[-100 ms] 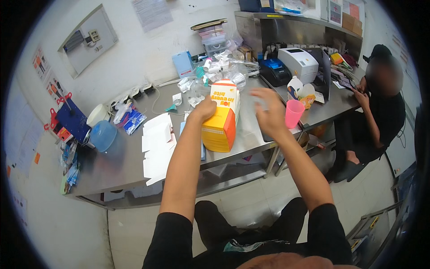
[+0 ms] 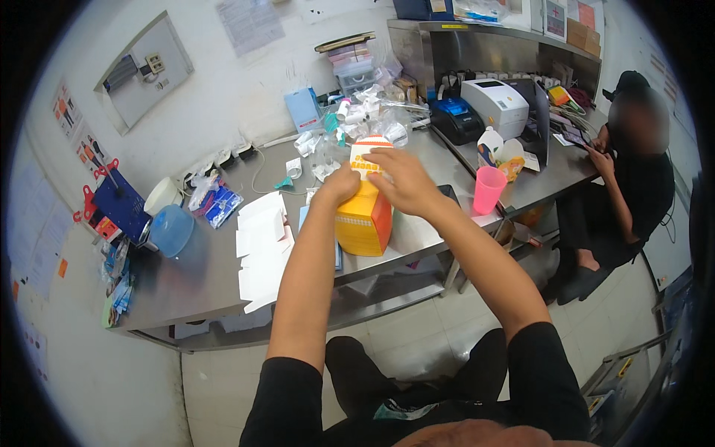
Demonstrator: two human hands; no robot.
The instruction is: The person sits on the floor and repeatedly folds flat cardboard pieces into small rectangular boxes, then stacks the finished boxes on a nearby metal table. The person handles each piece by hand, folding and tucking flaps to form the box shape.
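A stack of yellow, orange and white cardboard food cartons stands near the front edge of the steel counter. My left hand is closed on the stack's left upper side, fingers curled round the edge. Over the top reaches my right hand, its fingers stretched out and its thumb apart, touching the white printed face of the top carton. The fingertips partly cover that face. Left of the stack lie overlapping white unfolded cartons, blank side up.
A pink cup, a white label printer and a black printer stand to the right. Crumpled plastic and paper pile up behind. At left is a blue bowl. A person sits at far right with a phone.
My right hand has swung left from beside the stack onto its top. My left hand keeps its grip on the stack's left side.
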